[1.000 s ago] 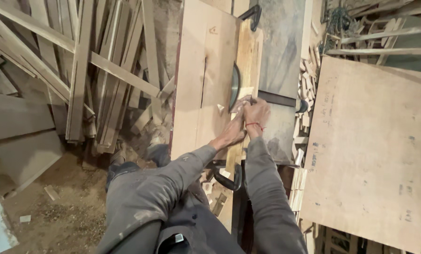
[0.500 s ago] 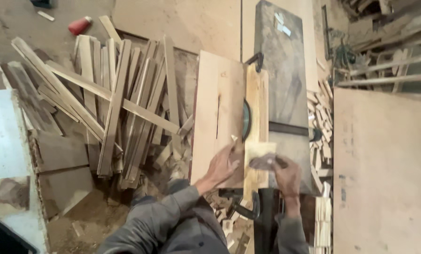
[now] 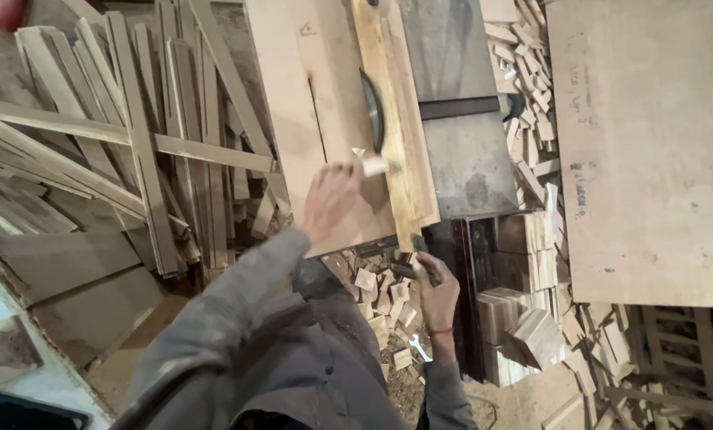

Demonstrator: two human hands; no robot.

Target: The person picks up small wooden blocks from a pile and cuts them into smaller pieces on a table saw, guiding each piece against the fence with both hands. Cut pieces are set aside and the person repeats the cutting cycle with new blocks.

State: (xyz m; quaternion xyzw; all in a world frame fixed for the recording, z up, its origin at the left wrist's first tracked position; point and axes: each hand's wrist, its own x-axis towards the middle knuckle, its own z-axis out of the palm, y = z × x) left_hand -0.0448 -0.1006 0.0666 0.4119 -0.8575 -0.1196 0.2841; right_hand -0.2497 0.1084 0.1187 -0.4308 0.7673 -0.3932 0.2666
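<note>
We work at a table saw whose wooden top [image 3: 293, 119] carries a blade [image 3: 372, 111], its upper arc standing out of a slot. A long wooden fence strip [image 3: 396, 127] lies just beside the blade on its right, and a grey metal plate [image 3: 460, 159] lies beyond that.

Progress, as a judgement: the work appears to be mid-series. Many short offcut blocks [image 3: 380, 299] lie heaped below the near edge of the table, and neat stacks of cut blocks [image 3: 524, 263] stand to the right of the saw. A large pile of long uncut slats [image 3: 133, 143] remains on the left. We judge that a good part of the cutting is done and much stock is left.

The piece in hand is a small pale wood block [image 3: 375, 166]. It rests on the table top just in front of the blade, touching or nearly touching the fence strip.

Left hand [image 3: 329, 201]: the arm reaches forward over the table, palm down. The fingers [image 3: 342, 171] close on the near end of the small block; we read this as a light pinch at the fingertips, though blur hides the exact contact.

Right hand [image 3: 436, 295]: the arm is held low, below the table's near edge, wrist bent upward. The fingers wrap around a dark handle [image 3: 408, 267] under the fence strip. The grip is closed around it.

A large plywood sheet [image 3: 643, 143] lies flat at the right, well apart from both hands.
</note>
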